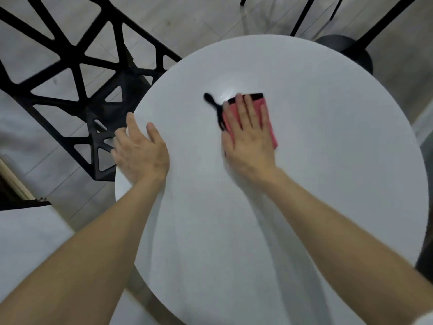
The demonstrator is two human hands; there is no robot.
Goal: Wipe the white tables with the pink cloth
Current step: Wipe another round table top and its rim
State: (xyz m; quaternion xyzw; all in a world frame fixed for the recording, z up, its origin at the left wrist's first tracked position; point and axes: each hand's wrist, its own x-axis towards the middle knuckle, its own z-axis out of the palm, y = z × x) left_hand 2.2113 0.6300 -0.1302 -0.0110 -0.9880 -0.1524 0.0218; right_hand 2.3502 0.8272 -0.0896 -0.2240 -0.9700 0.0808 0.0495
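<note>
Forearms reach in from the near edge, both bare, over a round white worktop (pixel 328 160). The right grip (pixel 248 139) lies flat near the middle of it, fingers straight and spread, palm pressing the pink cloth (pixel 273 138) down onto the surface. It presses the cloth and does not clench it. The cloth is folded to a rectangle whose long axis runs near to far, in line with the fingers. Pink shows between them and along the right side of the palm.

The left grip (pixel 140 151) rests at the left rim, released, thumb on top and fingers loosely spread past the edge, holding nothing. It looks like a brace only.

A black mark (pixel 210 100) sits just left of the cloth's far corner, touching it, and a dark strip runs along the cloth's far edge. Blur hides whether this is a smear or part of the cloth. If it is a smear, the next stroke should probably go left and far. The right grip is much the nearer one and already has the cloth under it.

No containers are in view. A black lattice chair (pixel 70 55) stands far left, a black stool (pixel 346 48) far right, and a second white surface (pixel 28 242) near left.
</note>
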